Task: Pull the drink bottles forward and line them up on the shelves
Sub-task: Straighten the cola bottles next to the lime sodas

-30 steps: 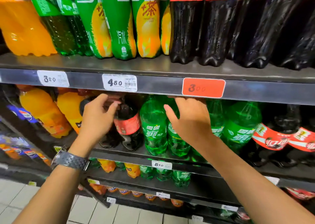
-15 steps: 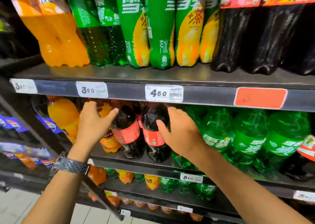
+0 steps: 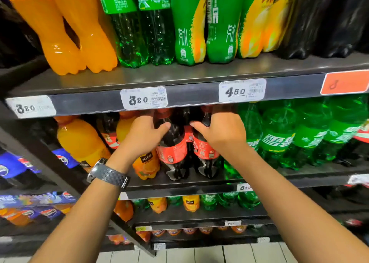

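Observation:
Two dark cola bottles with red labels stand side by side on the middle shelf (image 3: pixel 179 190). My left hand (image 3: pixel 142 135) grips the shoulder of the left cola bottle (image 3: pixel 172 152). My right hand (image 3: pixel 220 131) is wrapped over the right cola bottle (image 3: pixel 203 152). Both bottles stand upright near the shelf's front edge. An orange drink bottle (image 3: pixel 146 167) stands just left of them, partly behind my left wrist. Green soda bottles (image 3: pixel 277 138) fill the shelf to the right.
The upper shelf edge (image 3: pixel 189 96) with price tags hangs just above my hands. Large orange (image 3: pixel 65 42), green (image 3: pixel 187 32) and dark bottles stand on it. More orange bottles (image 3: pixel 79 140) and another cola bottle sit at left. Lower shelves hold small bottles. Tiled floor shows below.
The view has shifted left and closer. My right hand left the green bottles and closed on the right cola bottle; both cola bottles now stand nearer the front edge.

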